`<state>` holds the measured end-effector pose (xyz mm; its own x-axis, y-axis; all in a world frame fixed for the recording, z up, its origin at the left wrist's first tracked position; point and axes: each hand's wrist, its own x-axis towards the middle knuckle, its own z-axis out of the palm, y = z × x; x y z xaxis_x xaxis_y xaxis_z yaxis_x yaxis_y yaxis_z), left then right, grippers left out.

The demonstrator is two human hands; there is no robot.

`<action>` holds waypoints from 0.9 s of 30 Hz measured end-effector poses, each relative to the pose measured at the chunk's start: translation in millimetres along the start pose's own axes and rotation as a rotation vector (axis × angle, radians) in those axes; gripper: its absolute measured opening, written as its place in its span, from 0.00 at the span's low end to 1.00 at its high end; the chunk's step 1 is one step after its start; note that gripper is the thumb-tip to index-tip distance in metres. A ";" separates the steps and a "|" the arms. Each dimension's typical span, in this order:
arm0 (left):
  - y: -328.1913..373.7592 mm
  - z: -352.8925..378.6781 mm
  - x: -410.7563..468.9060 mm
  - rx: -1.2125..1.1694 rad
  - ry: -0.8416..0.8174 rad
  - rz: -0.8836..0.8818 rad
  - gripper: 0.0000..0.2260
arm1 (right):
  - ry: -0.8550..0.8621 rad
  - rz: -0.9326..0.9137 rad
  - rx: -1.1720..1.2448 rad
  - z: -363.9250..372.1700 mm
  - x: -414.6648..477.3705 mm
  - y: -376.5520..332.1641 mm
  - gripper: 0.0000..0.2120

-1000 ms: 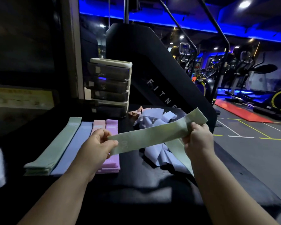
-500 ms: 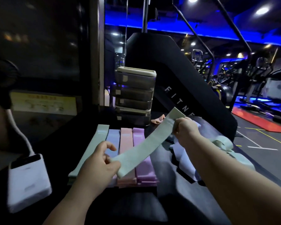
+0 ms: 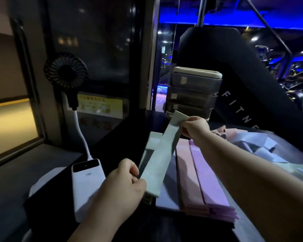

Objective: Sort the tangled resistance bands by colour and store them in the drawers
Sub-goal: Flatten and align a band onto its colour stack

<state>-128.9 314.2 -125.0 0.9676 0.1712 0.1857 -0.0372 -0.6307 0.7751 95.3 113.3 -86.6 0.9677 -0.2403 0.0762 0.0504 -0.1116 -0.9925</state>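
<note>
A pale green resistance band (image 3: 162, 154) is stretched flat between my hands, just above the green stack (image 3: 151, 140). My left hand (image 3: 124, 186) pinches its near end and my right hand (image 3: 196, 128) pinches its far end. To the right lie sorted stacks on the black table: a lavender-blue one (image 3: 166, 194) mostly hidden under the held band, a pink one (image 3: 184, 165) and a purple one (image 3: 206, 173). A tangled heap of bands (image 3: 259, 145) lies behind my right arm. The grey drawer unit (image 3: 194, 91) stands at the back, its drawers closed.
A white power bank (image 3: 87, 186) lies at the table's left, cabled to a small black fan (image 3: 66, 73) standing against the window. A large black fitness machine (image 3: 243, 84) rises behind the drawers. The table edge (image 3: 47, 198) runs near the power bank.
Both hands carried the green band leftward, from in front of the tangled heap to above the green stack, turning it to lie along the stack. The camera turned left as well.
</note>
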 end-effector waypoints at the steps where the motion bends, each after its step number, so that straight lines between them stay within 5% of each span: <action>1: -1.4 -1.0 1.0 0.010 -0.002 -0.010 0.05 | -0.012 -0.006 -0.042 7.9 2.1 0.5 0.06; 13: 6.4 -8.1 6.0 0.236 -0.016 -0.003 0.05 | -0.107 -0.078 -0.450 55.3 15.9 9.1 0.12; 18: 6.0 -8.6 6.6 0.279 -0.032 0.022 0.07 | -0.146 -0.153 -0.670 61.8 16.6 18.0 0.05; 27: 10.8 -8.8 7.4 0.322 -0.106 0.007 0.07 | -0.183 -0.160 -0.838 65.2 21.4 29.7 0.08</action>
<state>-124.3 315.3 -109.9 0.9888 0.0971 0.1131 0.0209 -0.8413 0.5401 133.6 167.7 -120.7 0.9926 -0.0107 0.1207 0.0603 -0.8204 -0.5685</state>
